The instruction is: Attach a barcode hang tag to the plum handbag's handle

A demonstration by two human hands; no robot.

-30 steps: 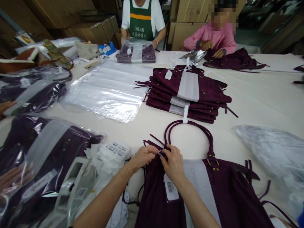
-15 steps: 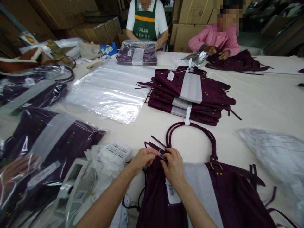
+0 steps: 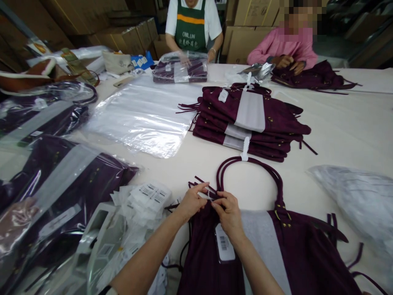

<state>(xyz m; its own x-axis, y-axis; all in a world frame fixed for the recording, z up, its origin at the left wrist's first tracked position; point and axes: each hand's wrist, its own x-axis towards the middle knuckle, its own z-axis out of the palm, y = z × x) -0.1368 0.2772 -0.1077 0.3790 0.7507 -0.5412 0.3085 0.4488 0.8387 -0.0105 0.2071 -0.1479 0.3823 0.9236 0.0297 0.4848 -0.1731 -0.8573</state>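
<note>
Plum-coloured suede makes up the handbag laid flat on the table just below the camera, its looped handles stretched away toward a stack of bags. A small white tag is pinched at the bag's upper left corner, where the handle base and fringe strips meet: the left hand is closed on it from the left, thumb and forefinger narrow, and the right hand is closed on the same spot from the right, fingertips touching the fitting. The step in hand is judged to be the fastening of that tag to the bag; what it threads through is too small to tell. A steady pull with the corner held still seems called for next. A barcode label hangs just under the right wrist. Loose barcode labels are heaped near the left forearm, with bagged handbags beyond.
</note>
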